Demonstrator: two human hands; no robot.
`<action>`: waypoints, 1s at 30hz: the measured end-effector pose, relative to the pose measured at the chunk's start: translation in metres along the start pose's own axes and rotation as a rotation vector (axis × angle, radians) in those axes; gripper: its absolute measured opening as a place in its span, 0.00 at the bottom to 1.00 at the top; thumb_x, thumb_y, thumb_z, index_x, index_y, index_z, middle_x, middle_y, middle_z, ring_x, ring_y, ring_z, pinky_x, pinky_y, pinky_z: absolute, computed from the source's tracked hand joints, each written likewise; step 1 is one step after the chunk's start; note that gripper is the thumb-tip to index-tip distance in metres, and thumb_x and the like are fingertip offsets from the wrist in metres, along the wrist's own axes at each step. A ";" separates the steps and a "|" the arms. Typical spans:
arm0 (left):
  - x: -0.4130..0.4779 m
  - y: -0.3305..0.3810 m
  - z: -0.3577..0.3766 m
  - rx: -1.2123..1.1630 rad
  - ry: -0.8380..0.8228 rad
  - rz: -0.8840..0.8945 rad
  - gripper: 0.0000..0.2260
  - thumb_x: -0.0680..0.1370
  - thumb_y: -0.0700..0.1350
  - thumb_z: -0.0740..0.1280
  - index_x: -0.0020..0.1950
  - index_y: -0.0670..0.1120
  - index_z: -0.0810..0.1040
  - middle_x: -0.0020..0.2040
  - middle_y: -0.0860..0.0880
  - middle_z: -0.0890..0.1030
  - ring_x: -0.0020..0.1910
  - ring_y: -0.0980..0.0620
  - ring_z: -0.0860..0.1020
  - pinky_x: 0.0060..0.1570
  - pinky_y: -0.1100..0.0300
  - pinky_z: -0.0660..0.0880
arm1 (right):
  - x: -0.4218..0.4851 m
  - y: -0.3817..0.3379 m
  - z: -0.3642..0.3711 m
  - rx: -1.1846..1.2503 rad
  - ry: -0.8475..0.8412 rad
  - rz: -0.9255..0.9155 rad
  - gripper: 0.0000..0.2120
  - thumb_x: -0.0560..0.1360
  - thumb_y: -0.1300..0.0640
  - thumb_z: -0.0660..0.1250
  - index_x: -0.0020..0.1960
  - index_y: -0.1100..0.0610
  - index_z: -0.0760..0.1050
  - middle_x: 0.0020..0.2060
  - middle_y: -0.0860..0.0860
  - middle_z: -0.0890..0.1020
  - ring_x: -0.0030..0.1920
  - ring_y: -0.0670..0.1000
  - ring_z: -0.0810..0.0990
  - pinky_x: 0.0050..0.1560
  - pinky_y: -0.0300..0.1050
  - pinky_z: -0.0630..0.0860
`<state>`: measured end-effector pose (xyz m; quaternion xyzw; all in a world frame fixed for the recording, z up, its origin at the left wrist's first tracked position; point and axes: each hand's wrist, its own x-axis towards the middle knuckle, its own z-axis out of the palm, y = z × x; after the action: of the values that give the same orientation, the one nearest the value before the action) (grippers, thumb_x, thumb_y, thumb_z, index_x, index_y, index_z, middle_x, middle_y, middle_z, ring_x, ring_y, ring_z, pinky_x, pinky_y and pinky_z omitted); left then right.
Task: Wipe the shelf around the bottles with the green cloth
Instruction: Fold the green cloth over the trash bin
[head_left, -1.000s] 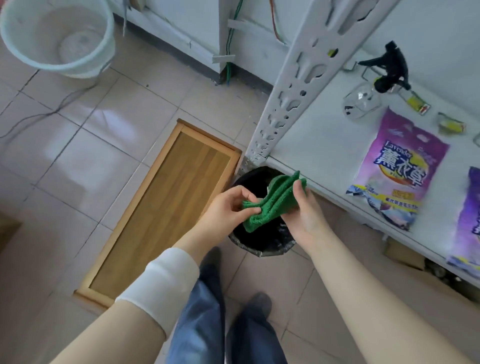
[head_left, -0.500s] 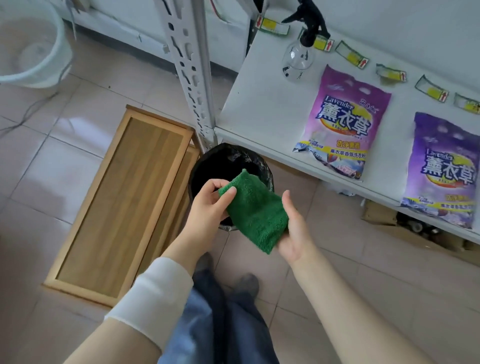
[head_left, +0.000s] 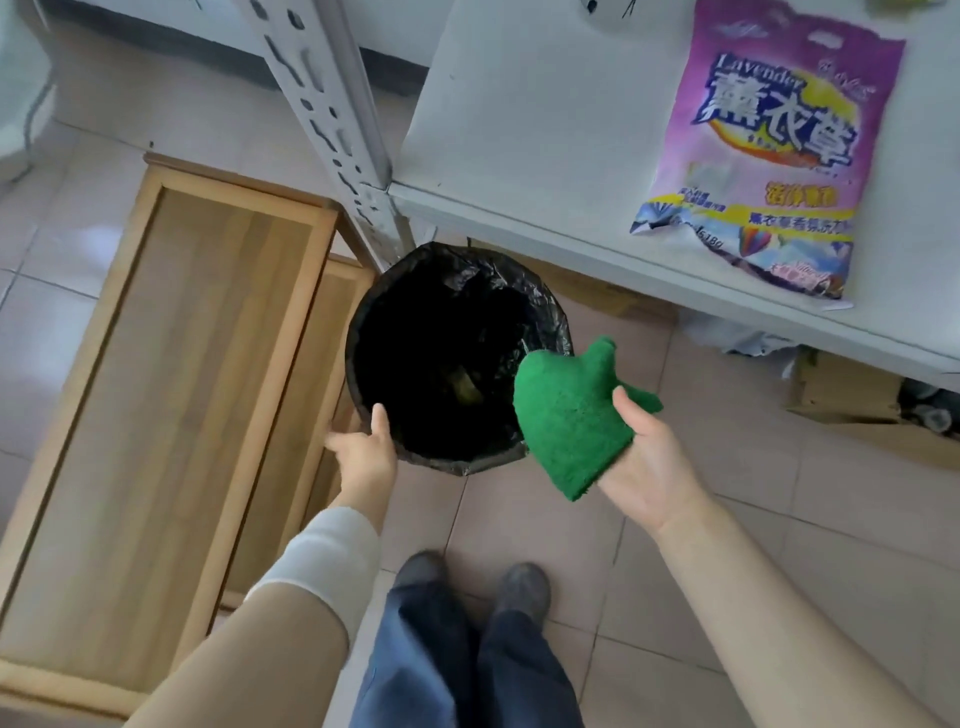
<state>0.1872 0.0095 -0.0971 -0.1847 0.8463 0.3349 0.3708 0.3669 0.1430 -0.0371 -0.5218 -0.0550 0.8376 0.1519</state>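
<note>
Cloth handling: with the green cloth (head_left: 569, 421) pinched under the thumb of the upturned right hand (head_left: 649, 467), beside the bin (head_left: 545, 312) and below the shelf (head_left: 519, 130), left hand (head_left: 366, 457) spread and empty, flatten the pad across the palm before lifting it to the board.

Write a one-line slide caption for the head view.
Right hand holds the green cloth next to a black-lined bin, left hand at its rim, beside the white shelf.
</note>
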 end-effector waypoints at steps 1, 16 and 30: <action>0.010 -0.004 0.001 -0.012 -0.033 0.007 0.32 0.74 0.59 0.61 0.69 0.38 0.61 0.66 0.36 0.70 0.63 0.36 0.71 0.63 0.42 0.68 | 0.004 0.001 -0.004 0.012 -0.008 -0.014 0.21 0.79 0.50 0.53 0.48 0.58 0.82 0.46 0.55 0.85 0.45 0.53 0.85 0.45 0.51 0.80; 0.029 -0.001 0.005 -0.135 -0.307 0.094 0.16 0.81 0.45 0.56 0.68 0.47 0.66 0.60 0.47 0.74 0.53 0.45 0.75 0.50 0.50 0.77 | 0.013 0.003 -0.023 0.018 0.012 -0.085 0.16 0.79 0.51 0.52 0.57 0.56 0.74 0.43 0.53 0.86 0.41 0.51 0.85 0.35 0.49 0.82; -0.247 0.081 -0.210 -0.043 -0.315 0.189 0.07 0.81 0.45 0.57 0.56 0.45 0.70 0.46 0.47 0.77 0.39 0.52 0.77 0.33 0.56 0.78 | -0.283 -0.045 0.110 -0.178 -0.179 -0.037 0.20 0.56 0.50 0.78 0.46 0.56 0.84 0.49 0.54 0.85 0.48 0.52 0.84 0.44 0.51 0.82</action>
<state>0.1985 -0.0651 0.2282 -0.0575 0.7841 0.4109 0.4616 0.3932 0.1044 0.2658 -0.4551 -0.1521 0.8698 0.1147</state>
